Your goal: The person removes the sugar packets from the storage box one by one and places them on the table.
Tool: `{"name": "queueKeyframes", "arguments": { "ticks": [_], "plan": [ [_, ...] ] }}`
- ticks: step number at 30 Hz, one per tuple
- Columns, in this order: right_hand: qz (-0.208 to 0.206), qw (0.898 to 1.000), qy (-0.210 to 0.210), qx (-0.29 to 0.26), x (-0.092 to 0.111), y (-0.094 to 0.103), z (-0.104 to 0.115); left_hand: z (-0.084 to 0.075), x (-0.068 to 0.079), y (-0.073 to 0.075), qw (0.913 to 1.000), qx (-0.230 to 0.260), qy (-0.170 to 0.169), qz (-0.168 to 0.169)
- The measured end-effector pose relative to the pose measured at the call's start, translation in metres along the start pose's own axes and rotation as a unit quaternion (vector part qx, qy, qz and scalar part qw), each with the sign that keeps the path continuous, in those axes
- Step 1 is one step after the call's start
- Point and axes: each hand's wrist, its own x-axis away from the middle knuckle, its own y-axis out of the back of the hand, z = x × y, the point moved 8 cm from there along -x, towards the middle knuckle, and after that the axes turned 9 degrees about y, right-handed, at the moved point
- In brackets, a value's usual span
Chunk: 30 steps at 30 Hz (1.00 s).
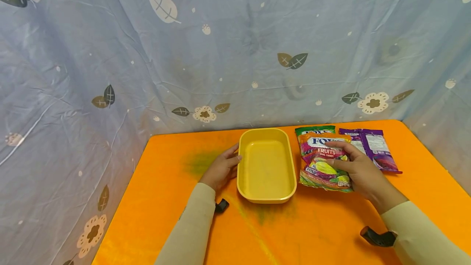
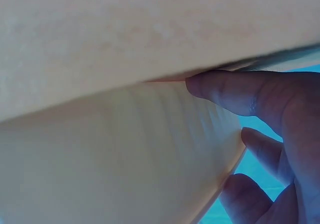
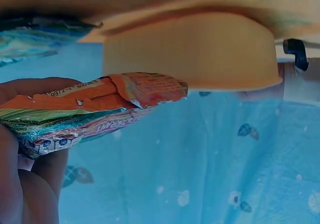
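A yellow plastic tray (image 1: 266, 167) with a raised rim stands on the table, nothing inside it. My left hand (image 1: 222, 169) holds its left side, the thumb at the rim and the other fingers against the outer wall; the left wrist view shows fingertips (image 2: 200, 85) touching that ribbed wall. Just right of the tray, my right hand (image 1: 355, 167) grips an orange bag of Fox's fruit candy (image 1: 321, 169) by its right side. The right wrist view shows this bag (image 3: 100, 106) raised off the table, with the tray (image 3: 190, 54) beyond it.
Behind the held bag lies a green Fox's pack (image 1: 314, 129), partly hidden. Purple packs (image 1: 379, 146) lie to its right. A patterned cloth curtain (image 1: 235, 52) surrounds the back and sides of the orange table (image 1: 165, 167). Black curved pieces (image 1: 379, 237) stick out at both wrists.
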Motion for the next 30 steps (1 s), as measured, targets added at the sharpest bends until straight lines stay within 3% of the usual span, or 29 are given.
{"name": "queueKeyframes", "arguments": {
  "ticks": [14,30],
  "plan": [
    [0.015,0.997,-0.036,0.060,0.026,0.019,-0.029,0.000,0.000,0.001,1.0000,-0.008,-0.002,-0.003],
    [0.027,0.997,-0.071,0.025,0.037,0.014,-0.057,0.002,0.000,0.003,0.9997,-0.017,0.010,-0.013]
  ]
}}
